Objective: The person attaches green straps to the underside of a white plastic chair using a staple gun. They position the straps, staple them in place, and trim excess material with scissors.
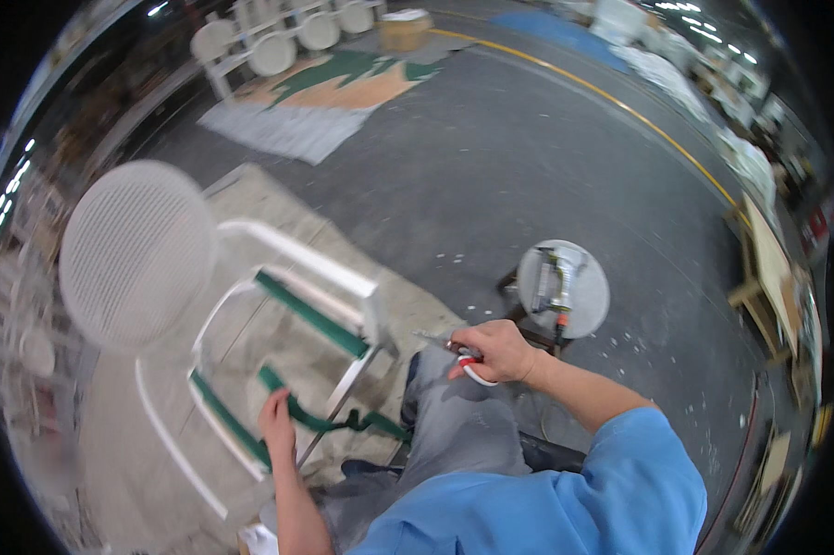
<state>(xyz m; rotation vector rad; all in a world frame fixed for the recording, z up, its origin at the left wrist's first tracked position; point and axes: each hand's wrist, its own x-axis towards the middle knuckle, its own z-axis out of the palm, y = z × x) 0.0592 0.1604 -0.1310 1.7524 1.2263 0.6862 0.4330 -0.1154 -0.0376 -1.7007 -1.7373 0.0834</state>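
left hand (276, 427) is down on the green strap (310, 416), fingers curled and pinching it where it runs across the open seat of the white chair frame (292, 277). right hand (495, 351) is closed round the red-and-white handles of the scissors (463, 359), held up over the grey-trousered knee, blades poking out to the person's left, toward the chair.

to do this well, i'd say keep that strap taut with the left hand so it doesn't sag or twist, bring the blades in square across its width, and keep the pinching fingers well back from the cut line. a clean single snip beats chewing at it.

the strap's long axis runs roughly left to right in the view, from the frame's near rail out to a loose knotted tail by the knee. other green straps (310, 316) already lie stretched diagonally across the seat. the scissors' long axis lies close to level, tips pointing left.

the chair lies tipped on a pale sheet (250, 199) on the floor, its round mesh back (137, 254) to the left. a small round stool (585, 287) with a tool on it stands just beyond the right hand.
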